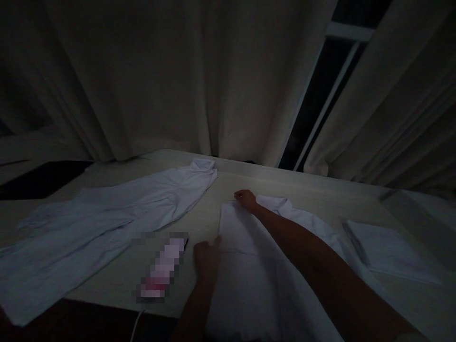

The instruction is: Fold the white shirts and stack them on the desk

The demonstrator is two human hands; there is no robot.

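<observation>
Left hand (pixel 205 251) pinching near-left edge of soft white cotton shirt (pixel 249 266); right hand (pixel 245 198) gripping far corner. Light, limp cloth; probably best gripped at the edges.

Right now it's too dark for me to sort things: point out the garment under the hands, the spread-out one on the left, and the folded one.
white shirt under the hands (pixel 245 266), head view, its flat middle.
spread garment (pixel 107 213), head view, its body.
folded cloth (pixel 388 254), head view, its top face.

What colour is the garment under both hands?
White, plain, seen from the head view: the garment.
</observation>
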